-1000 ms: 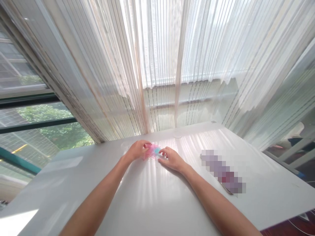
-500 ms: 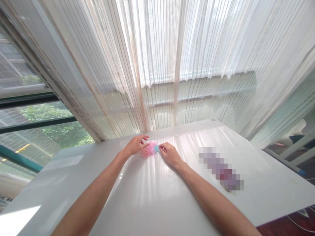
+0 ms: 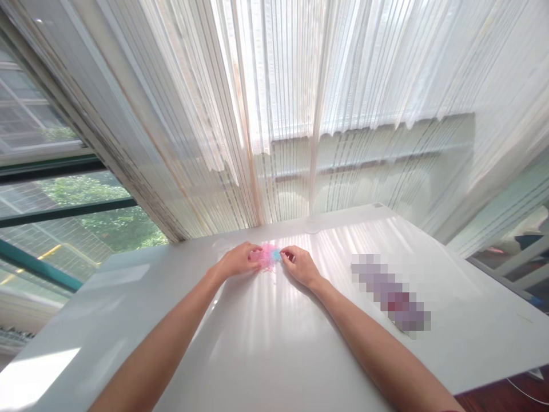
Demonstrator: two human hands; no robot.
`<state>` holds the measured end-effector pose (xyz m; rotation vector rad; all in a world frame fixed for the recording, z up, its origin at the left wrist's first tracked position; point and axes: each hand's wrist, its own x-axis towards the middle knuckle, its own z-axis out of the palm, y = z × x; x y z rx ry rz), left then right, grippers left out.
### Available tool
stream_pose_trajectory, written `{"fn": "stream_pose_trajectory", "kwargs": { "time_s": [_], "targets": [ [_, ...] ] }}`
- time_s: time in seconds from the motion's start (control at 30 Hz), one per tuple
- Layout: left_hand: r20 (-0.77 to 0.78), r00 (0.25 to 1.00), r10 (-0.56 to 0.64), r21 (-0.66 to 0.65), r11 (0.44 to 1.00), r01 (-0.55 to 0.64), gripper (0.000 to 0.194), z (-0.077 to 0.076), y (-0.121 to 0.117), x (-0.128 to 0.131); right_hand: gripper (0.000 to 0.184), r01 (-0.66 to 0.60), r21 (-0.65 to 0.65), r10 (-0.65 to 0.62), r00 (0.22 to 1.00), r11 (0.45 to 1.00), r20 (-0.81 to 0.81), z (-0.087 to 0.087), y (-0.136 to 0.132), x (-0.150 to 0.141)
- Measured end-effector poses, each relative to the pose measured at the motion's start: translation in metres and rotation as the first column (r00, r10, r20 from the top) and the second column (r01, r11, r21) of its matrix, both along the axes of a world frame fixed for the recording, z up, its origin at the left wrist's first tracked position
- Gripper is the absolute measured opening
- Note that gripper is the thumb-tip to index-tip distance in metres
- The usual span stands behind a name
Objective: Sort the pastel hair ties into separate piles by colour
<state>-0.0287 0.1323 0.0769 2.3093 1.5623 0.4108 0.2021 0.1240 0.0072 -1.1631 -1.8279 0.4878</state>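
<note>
Fingers of the left hand (image 3: 240,260) curl at the left side of a frilly pink tuft (image 3: 269,254), while those of the right hand (image 3: 301,268) draw close together at its blue patch (image 3: 275,256). Whether either hand truly grips, I cannot tell. The tuft sits between them, toward the far side of the table (image 3: 257,355). It looks feather-light and soft, likely to squash or shed strands if tugged; a gentle pinch near its denser middle would probably serve best, since the wispy fringe offers little to hold. Its outline is ragged, and what it is made of is unclear. Beneath, the tabletop is smooth, pale and glossy, streaked with light, so a light thing might slide easily. To the right lies a long purplish object (image 3: 386,292), blurred into blocks. Beyond the far edge hangs a sheer, striped curtain (image 3: 278,86) in loose vertical folds; far left, foliage (image 3: 128,229) shows through window glass.
</note>
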Motion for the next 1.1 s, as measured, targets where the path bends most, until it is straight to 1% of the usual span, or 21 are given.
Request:
{"fn": "stream_pose_trajectory", "kwargs": {
  "time_s": [0.1, 0.17, 0.27, 0.37, 0.57, 0.67, 0.73, 0.97, 1.1],
  "targets": [
    [-0.012, 1.0, 0.019, 0.023, 1.0, -0.018, 0.051, -0.007, 0.001, 0.009, 0.015, -0.003, -0.007, 0.003, 1.0, 1.0, -0.004, 0.002, -0.002, 0.001],
    [-0.023, 1.0, 0.021, 0.026, 0.999, -0.02, 0.046, -0.008, 0.002, 0.013, 0.016, -0.003, -0.013, 0.003, 1.0, 1.0, -0.007, 0.003, -0.002, 0.0],
    [-0.038, 0.999, 0.018, 0.02, 1.0, -0.017, 0.036, -0.005, 0.004, 0.014, 0.016, -0.003, -0.022, 0.003, 1.0, 1.0, -0.016, 0.005, -0.003, 0.0],
    [-0.046, 0.999, 0.013, 0.023, 1.0, -0.012, 0.032, 0.003, 0.008, 0.01, 0.017, -0.004, -0.03, 0.003, 1.0, 1.0, -0.03, 0.005, -0.003, 0.0],
    [-0.055, 0.998, 0.04, 0.083, 0.996, -0.035, 0.034, 0.031, 0.012, -0.003, 0.017, -0.007, -0.038, 0.005, 0.998, 0.999, -0.064, 0.004, -0.002, 0.0],
    [-0.055, 0.998, 0.03, 0.098, 0.995, -0.025, 0.033, 0.038, 0.012, -0.004, 0.017, -0.001, -0.036, -0.002, 0.997, 0.999, -0.082, 0.003, -0.002, 0.0],
    [-0.045, 0.999, 0.016, 0.098, 0.995, -0.011, 0.033, 0.037, 0.012, 0.0, 0.016, 0.002, -0.034, -0.005, 0.996, 0.999, -0.094, 0.002, -0.001, 0.0],
    [0.012, 0.999, -0.053, 0.029, 0.998, 0.052, 0.036, 0.023, 0.012, 0.018, 0.017, 0.001, -0.026, -0.005, 0.99, 1.0, -0.141, 0.002, -0.001, 0.001],
    [-0.003, 0.998, -0.057, 0.022, 0.998, 0.057, 0.039, 0.019, 0.014, 0.025, 0.017, 0.007, -0.032, -0.013, 0.985, 0.999, -0.172, 0.003, 0.001, 0.001]
  ]
}}
